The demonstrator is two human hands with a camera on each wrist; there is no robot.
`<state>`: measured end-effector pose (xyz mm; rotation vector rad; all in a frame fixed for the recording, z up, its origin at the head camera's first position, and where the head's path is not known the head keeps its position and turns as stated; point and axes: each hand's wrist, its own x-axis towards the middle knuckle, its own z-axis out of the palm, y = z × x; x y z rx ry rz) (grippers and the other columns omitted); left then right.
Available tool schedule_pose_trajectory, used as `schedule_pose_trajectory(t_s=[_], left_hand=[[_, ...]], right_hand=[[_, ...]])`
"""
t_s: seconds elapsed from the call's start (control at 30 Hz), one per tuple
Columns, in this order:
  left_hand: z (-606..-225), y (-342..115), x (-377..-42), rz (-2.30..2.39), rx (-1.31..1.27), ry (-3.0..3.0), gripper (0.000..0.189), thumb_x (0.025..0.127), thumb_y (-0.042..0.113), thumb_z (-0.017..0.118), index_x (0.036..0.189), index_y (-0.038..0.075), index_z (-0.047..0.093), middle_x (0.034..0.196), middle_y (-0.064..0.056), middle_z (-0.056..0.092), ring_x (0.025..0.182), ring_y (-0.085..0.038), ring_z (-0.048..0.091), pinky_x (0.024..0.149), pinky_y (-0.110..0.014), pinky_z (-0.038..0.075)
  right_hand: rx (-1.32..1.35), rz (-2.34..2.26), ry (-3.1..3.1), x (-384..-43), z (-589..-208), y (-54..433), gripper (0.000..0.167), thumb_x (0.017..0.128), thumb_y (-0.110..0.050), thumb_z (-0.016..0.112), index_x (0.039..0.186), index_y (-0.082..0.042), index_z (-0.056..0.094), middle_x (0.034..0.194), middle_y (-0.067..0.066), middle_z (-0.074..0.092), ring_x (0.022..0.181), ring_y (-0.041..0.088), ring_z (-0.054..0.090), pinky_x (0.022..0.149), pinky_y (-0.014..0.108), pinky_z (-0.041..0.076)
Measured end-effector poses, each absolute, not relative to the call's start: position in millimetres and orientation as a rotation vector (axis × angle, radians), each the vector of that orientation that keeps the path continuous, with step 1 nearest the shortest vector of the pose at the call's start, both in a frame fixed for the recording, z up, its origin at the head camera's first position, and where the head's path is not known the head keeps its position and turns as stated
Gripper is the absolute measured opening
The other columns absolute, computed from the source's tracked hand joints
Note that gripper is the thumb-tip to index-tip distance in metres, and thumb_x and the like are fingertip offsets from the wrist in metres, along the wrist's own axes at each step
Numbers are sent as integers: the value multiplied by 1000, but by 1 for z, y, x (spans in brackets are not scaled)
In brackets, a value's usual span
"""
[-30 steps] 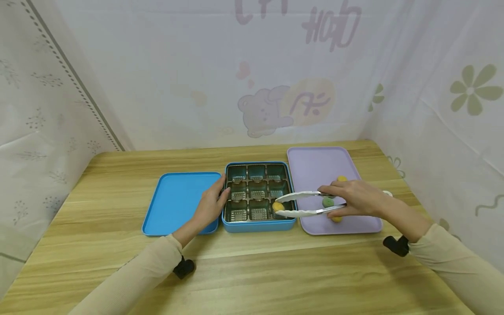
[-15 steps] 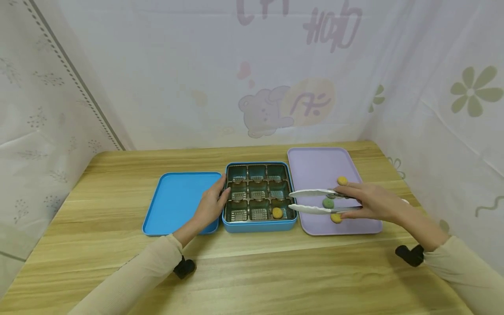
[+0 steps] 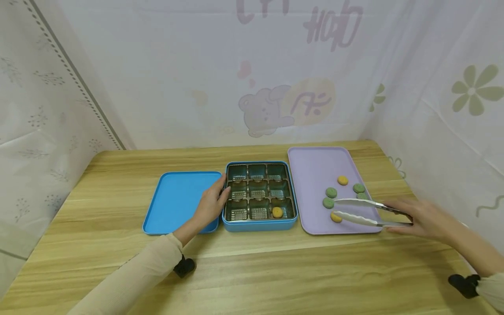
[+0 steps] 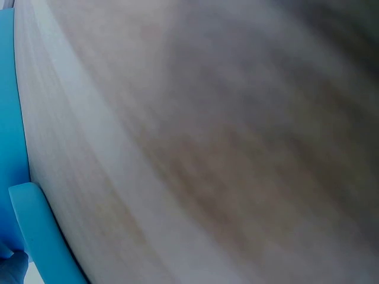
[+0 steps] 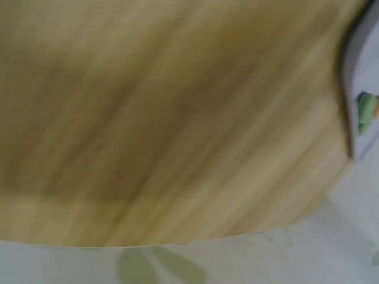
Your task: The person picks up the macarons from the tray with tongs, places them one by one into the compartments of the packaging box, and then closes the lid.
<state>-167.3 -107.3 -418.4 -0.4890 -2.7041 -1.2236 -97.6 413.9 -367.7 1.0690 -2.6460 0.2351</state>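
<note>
My left hand (image 3: 210, 204) rests against the left side of a blue square box (image 3: 257, 226), its fingers extended along the edge. The box holds a brown plastic insert with square compartments; a yellow round cookie (image 3: 277, 212) lies in the front right one. My right hand (image 3: 419, 218) grips a pair of metal tongs (image 3: 356, 211) with white scalloped tips, spread apart and holding nothing. The tips hover over the purple tray (image 3: 315, 166), one near a green cookie (image 3: 328, 202), the other overlapping a yellow cookie (image 3: 336, 217).
Another yellow cookie (image 3: 342, 180) and several green ones, such as a green cookie (image 3: 358, 188), lie on the tray's right half. A blue lid (image 3: 179, 201) lies left of the box. Printed curtains (image 3: 181, 87) enclose the wooden table (image 3: 252, 271).
The tongs let go of the yellow cookie in the front right compartment. My right hand then carried them rightward over the tray, uncovering the cookies there. My left hand stayed put.
</note>
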Motion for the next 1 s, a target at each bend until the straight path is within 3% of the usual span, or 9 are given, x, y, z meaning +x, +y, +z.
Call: schedule_pose_trajectory(t_s=[0.27, 0.43, 1.0], left_hand=[[-418, -107, -168, -1227, -482, -2713, 51, 100, 15, 47, 144, -6, 31, 144, -24, 37, 128, -37, 43, 98, -49, 42], [-418, -107, -168, -1227, -486, -2718, 51, 100, 15, 47, 144, -6, 31, 145, -24, 36, 132, -36, 38, 102, -50, 39], [-417, -107, -166, -1235, -491, -2709, 51, 100, 14, 47, 144, -6, 31, 145, -25, 37, 131, -36, 39, 101, -50, 40]], right_hand=[[1024, 126, -2659, -89, -375, 424, 69, 51, -43, 88, 106, -6, 68, 91, 5, 71, 67, 12, 65, 53, 26, 50], [1016, 107, -2687, -88, -378, 421, 70, 52, -46, 87, 106, -6, 68, 92, 6, 71, 70, 20, 67, 54, 32, 53], [988, 106, -2733, -84, -382, 418, 67, 56, -42, 86, 108, -4, 66, 92, 6, 70, 72, 23, 67, 56, 34, 53]])
